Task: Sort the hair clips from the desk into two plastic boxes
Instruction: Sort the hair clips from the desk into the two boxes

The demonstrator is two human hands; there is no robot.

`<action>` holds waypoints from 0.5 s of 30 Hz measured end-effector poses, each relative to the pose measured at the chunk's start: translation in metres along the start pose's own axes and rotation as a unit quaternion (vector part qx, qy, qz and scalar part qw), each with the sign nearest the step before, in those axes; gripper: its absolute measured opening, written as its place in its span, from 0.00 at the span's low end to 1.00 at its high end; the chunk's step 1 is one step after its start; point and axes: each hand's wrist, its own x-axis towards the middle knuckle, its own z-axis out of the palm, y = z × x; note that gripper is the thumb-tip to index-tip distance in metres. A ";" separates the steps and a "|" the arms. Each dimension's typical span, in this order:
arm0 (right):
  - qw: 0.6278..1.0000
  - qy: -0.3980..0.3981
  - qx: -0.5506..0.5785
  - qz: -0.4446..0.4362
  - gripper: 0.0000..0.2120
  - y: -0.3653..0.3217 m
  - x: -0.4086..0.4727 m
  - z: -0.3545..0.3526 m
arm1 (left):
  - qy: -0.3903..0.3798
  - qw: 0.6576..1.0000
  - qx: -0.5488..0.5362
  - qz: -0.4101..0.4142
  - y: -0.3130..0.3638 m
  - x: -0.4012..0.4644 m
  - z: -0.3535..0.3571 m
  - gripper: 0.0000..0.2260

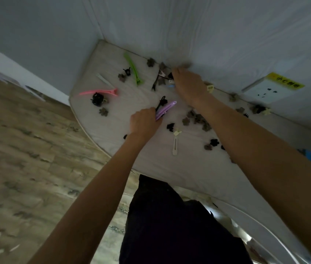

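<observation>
My left hand (144, 121) grips a long purple plastic clip (165, 110) mid-tabletop (145, 161). My right hand (188, 82), at the far edge, is blurred; grasp unclear. Advice: gather long clips together, since no boxes are visible.

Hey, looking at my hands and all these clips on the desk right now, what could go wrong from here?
1. Your left hand grips a purple clip together with a black clip; one might slip out.
2. Your right hand reaches over a pile by the wall, and the forearm could sweep the small flower clips under it off the desk.
3. No plastic boxes are in view, so carrying handfuls risks drops onto the floor.
</observation>
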 end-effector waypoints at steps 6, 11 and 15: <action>0.999 -0.007 -0.025 0.040 0.16 -0.001 -0.015 0.007 | -0.010 0.996 -0.085 0.007 -0.010 -0.006 -0.001 0.14; 0.997 0.025 -0.052 0.056 0.10 0.001 -0.024 0.015 | 0.000 0.991 -0.131 -0.020 -0.014 -0.011 -0.005 0.14; 0.997 -0.068 -0.012 0.021 0.15 0.008 -0.044 0.016 | 0.009 0.974 -0.219 -0.054 -0.018 -0.013 -0.009 0.13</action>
